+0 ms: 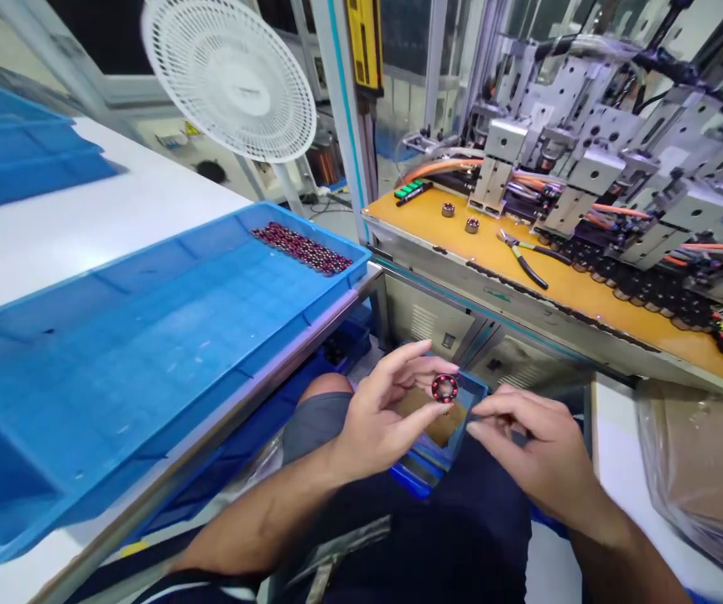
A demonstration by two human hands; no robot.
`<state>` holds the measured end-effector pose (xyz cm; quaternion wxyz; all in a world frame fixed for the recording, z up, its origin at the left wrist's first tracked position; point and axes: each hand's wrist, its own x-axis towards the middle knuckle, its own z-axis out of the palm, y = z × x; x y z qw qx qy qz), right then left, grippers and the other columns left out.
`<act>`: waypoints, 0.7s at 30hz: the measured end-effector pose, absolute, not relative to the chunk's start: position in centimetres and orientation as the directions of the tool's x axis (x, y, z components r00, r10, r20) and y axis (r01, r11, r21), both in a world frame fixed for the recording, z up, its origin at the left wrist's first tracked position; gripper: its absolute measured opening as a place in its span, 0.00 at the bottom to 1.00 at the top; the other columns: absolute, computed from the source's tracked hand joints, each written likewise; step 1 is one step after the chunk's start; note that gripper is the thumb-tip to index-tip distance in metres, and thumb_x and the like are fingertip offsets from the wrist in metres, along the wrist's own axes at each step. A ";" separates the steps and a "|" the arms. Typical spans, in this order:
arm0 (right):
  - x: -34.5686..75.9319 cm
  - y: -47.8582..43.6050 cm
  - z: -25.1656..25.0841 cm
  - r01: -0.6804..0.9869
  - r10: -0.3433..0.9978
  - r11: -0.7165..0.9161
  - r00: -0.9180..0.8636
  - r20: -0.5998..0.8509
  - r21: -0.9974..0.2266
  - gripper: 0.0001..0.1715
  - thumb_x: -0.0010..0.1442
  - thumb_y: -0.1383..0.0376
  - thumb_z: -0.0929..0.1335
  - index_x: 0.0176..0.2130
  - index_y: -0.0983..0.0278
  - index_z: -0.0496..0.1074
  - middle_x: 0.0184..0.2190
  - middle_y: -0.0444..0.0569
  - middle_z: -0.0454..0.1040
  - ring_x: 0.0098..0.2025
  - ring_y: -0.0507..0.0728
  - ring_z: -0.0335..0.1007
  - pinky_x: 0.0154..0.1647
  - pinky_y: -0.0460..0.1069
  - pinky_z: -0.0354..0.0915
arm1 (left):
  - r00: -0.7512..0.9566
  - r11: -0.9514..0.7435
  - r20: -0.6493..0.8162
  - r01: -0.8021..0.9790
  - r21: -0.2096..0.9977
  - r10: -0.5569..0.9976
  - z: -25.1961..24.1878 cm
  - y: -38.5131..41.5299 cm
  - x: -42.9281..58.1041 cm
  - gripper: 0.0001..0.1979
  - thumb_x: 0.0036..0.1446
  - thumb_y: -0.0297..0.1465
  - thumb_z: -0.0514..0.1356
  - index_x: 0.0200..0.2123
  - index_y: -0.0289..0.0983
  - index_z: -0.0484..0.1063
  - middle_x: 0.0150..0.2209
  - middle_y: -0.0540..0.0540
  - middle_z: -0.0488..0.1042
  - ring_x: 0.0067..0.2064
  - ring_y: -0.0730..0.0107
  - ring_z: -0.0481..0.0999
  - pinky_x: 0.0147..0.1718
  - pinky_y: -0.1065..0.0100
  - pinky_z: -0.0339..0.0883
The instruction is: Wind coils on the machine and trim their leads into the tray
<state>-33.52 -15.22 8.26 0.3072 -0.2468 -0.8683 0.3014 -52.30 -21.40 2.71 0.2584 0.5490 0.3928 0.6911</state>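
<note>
My left hand [382, 413] pinches a small round wound part [444, 387], dark with red copper coils, between thumb and fingers, held above my lap. My right hand [534, 449] hovers just to its right with the fingers pinched together near the rim of a small blue bin [462, 428] that rests on my lap; what those fingers hold, if anything, is too small to make out. A row of several similar dark red parts [304, 247] lies at the far corner of a large blue tray [148, 335] on the white table to my left.
A white fan [232, 75] stands behind the tray. To the right a yellow-topped machine bench [550, 277] carries pliers [528, 256], two loose round parts [460, 217] and grey pneumatic units [588, 159]. A plastic-wrapped bag [701, 470] lies at right. More blue trays [15, 151] sit far left.
</note>
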 end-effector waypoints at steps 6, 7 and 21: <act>-33.8 -12.7 8.6 0.323 0.574 0.764 -0.736 0.359 -0.559 0.08 0.66 0.69 0.67 0.45 0.61 0.74 0.39 0.48 0.75 0.36 0.52 0.72 0.36 0.46 0.66 | -0.162 -0.566 0.561 0.016 0.824 0.812 2.5 -17.6 -52.8 0.34 0.55 0.19 0.65 0.62 0.41 0.60 0.48 0.40 0.80 0.46 0.67 0.82 0.46 0.68 0.77; -33.6 -12.5 8.8 0.309 0.571 0.748 -0.751 0.332 -0.587 0.06 0.66 0.69 0.67 0.42 0.61 0.74 0.35 0.47 0.75 0.34 0.52 0.71 0.35 0.46 0.65 | -0.149 -0.565 0.560 0.011 0.825 0.815 2.7 -17.2 -52.7 0.34 0.55 0.19 0.65 0.62 0.40 0.60 0.48 0.40 0.80 0.46 0.67 0.82 0.46 0.69 0.77; -32.6 -16.9 6.7 0.081 0.680 -0.111 -0.721 -0.135 -0.991 0.07 0.54 0.65 0.74 0.33 0.64 0.75 0.24 0.44 0.74 0.23 0.49 0.68 0.25 0.43 0.64 | -0.134 -0.571 0.565 -0.011 0.821 0.814 3.1 -20.0 -51.9 0.34 0.55 0.18 0.65 0.62 0.43 0.60 0.49 0.41 0.80 0.47 0.68 0.82 0.45 0.71 0.77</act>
